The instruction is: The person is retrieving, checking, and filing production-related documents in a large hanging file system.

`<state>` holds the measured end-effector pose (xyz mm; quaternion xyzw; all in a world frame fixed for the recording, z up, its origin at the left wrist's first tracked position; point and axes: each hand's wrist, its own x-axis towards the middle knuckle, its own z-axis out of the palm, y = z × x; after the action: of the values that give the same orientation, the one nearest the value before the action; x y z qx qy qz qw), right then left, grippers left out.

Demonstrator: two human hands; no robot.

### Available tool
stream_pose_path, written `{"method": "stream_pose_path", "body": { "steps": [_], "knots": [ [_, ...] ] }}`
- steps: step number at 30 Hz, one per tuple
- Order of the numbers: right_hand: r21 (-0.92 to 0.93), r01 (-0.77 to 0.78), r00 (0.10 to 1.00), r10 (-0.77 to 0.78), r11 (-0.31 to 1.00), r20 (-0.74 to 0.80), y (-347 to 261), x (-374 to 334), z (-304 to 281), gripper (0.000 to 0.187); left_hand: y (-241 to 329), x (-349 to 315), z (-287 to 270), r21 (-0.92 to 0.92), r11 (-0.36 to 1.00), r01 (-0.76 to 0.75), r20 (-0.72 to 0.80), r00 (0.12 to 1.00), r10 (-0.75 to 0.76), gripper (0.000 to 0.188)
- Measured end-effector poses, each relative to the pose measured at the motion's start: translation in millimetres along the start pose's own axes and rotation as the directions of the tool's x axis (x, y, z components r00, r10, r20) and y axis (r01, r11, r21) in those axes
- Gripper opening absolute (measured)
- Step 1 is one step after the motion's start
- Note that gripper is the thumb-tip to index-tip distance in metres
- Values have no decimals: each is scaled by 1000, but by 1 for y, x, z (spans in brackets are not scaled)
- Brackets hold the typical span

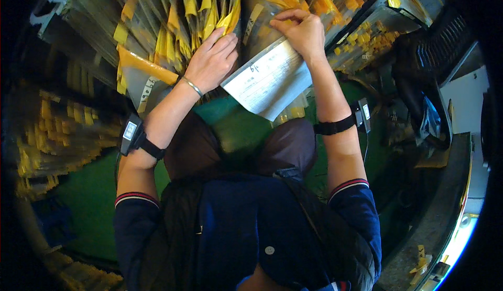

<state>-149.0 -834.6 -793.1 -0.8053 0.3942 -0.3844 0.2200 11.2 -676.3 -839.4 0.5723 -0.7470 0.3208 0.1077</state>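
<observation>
Rows of hanging plastic sleeves with yellow-taped edges [209, 10] fill the rack in front of me. My left hand [212, 60] is among them, its fingers curled over a bright yellow edge. To its right, my right hand [304, 31] is closed, thumb and forefinger pinched beside a clear sleeve with a pale label [254, 22]; what lies in the pinch is too small to make out. Below that hand, a white printed sheet [270, 81] hangs tilted, with handwriting near its upper left. A sleeve with an orange-yellow edge [149, 66] sticks out by my left wrist.
More yellow-edged sleeves hang at the left [63, 133] and in a rack at the far right [367, 42]. A dark chair [437, 55] stands on the right. Behind it runs a curved-looking table edge [445, 202]. Green floor [94, 196] lies around my knees.
</observation>
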Motion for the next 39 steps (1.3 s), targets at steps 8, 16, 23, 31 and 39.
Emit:
{"method": "stream_pose_path", "body": {
  "steps": [8, 16, 23, 31, 39],
  "knots": [
    [-37, 77, 990, -81, 996, -118, 52, -34, -26, 20, 12, 3, -4, -110, 993, 46, -44, 998, -51, 9],
    [-293, 482, 841, -530, 826, -111, 77, -26, -15, 9, 53, 41, 0, -319, 929, -189, -223, 967, 120, 13],
    [-416, 348, 870, -454, 840, -190, 106, -13, -12, 7, 75, 91, 42, -24, 954, -298, 101, 949, 299, 22],
    [-389, 340, 873, -441, 856, -210, 117, -5, -19, 8, 54, 92, 67, 369, 882, -294, 332, 928, 171, 33],
    [-421, 315, 886, -423, 851, -192, 120, -3, -22, 10, 43, 73, 69, 391, 879, -271, 321, 936, 146, 35]
  ]
}}
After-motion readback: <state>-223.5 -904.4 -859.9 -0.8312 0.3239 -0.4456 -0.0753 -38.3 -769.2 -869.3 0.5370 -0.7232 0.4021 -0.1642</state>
